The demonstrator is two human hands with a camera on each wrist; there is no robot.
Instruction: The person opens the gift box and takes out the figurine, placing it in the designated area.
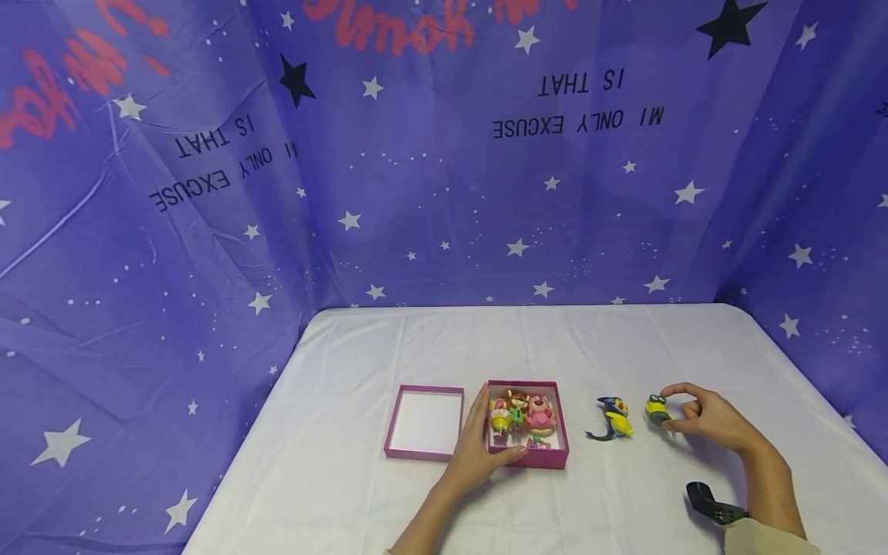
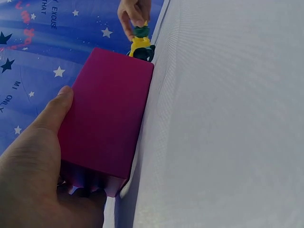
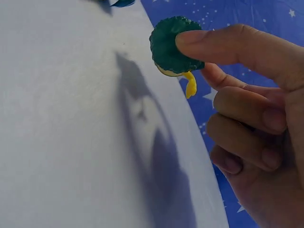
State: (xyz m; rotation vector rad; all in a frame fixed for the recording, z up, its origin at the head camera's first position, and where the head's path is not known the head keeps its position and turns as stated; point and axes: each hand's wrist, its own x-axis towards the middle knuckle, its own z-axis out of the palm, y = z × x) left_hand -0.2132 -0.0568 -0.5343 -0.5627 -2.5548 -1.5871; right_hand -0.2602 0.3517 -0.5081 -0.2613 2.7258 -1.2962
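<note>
My left hand (image 1: 475,455) grips a magenta box (image 1: 548,460) at its left side and front wall, thumb on the front. Inside lie several small figurines, among them a pink bear (image 1: 539,416), a brown-eared one in green (image 1: 516,401) and a yellow and pink one (image 1: 499,420). To the right, my right hand (image 1: 718,420) pinches a green and yellow figurine (image 1: 656,410) between thumb and index finger, above the cloth. In the right wrist view, the thumb presses the figurine's dark green underside (image 3: 166,52). A blue and yellow figurine (image 1: 620,422) with a long dark tail lies between box and right hand.
A shallow magenta-rimmed lid (image 1: 425,422), white inside, lies left of the box. White cloth (image 1: 527,339) covers the table. Purple star-printed curtains (image 1: 444,193) stand behind and at the sides. A black wrist device (image 1: 714,505) sits by the right forearm.
</note>
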